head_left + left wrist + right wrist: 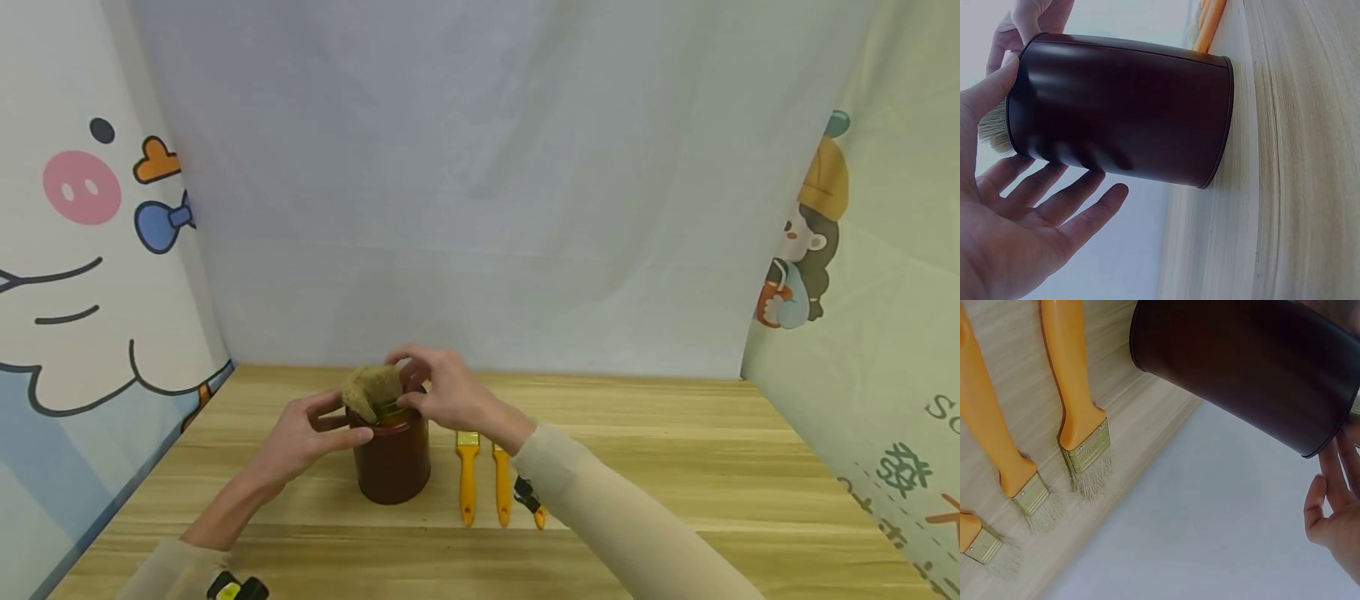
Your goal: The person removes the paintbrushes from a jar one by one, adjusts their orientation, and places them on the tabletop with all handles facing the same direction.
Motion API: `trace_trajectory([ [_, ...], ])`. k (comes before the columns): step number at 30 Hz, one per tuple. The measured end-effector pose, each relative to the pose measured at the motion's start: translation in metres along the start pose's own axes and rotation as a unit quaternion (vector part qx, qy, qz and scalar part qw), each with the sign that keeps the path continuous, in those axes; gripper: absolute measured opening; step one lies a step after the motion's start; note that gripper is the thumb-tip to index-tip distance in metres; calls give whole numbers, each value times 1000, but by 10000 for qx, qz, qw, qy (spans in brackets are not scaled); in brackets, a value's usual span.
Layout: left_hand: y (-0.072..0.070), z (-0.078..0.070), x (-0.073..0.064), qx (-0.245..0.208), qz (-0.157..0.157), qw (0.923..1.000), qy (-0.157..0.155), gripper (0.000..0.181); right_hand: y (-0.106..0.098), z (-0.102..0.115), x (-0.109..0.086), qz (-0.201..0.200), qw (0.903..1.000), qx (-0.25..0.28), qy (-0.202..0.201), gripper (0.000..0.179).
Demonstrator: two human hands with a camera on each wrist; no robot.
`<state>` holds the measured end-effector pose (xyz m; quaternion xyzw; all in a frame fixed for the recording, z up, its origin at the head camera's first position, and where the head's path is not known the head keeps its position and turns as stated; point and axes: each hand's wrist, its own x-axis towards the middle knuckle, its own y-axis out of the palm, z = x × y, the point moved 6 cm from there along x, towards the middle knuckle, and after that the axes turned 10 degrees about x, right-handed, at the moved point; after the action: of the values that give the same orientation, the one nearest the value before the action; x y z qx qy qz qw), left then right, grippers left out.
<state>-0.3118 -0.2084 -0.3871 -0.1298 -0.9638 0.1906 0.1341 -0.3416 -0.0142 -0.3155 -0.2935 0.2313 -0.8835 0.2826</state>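
Note:
A dark red-brown cylindrical container point(392, 460) stands upright on the wooden table. Tan bristles point(371, 387) of paintbrushes stick out above its rim, with a golden ferrule just showing; the handles are hidden inside. My left hand point(311, 429) holds the container near the top, its thumb at the rim; in the left wrist view the fingers point(1054, 200) spread along the wall. On the other side, my right hand point(442, 392) bends over the rim with its fingers and thumb round a paintbrush's bristle end. The right wrist view shows those fingertips point(1335, 462) right by the rim.
Three flat paintbrushes with orange handles lie side by side right of the container: a wide brush point(467, 479), a middle brush point(502, 492) and a small brush point(539, 517) partly under the right forearm. A pale cloth backdrop point(480, 208) rises behind the table, with printed cloths at both sides.

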Motion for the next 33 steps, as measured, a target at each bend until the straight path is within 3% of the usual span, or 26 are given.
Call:
trace_trajectory([
  [15,0,-1,0,88,16,9999,-93,72,-17,10,3,-336,9993,98,-129,45],
  [33,-2,-2,-2,126,-73,9997,-172,74,-37,30,7,-741,9955,-63,-585,46],
])
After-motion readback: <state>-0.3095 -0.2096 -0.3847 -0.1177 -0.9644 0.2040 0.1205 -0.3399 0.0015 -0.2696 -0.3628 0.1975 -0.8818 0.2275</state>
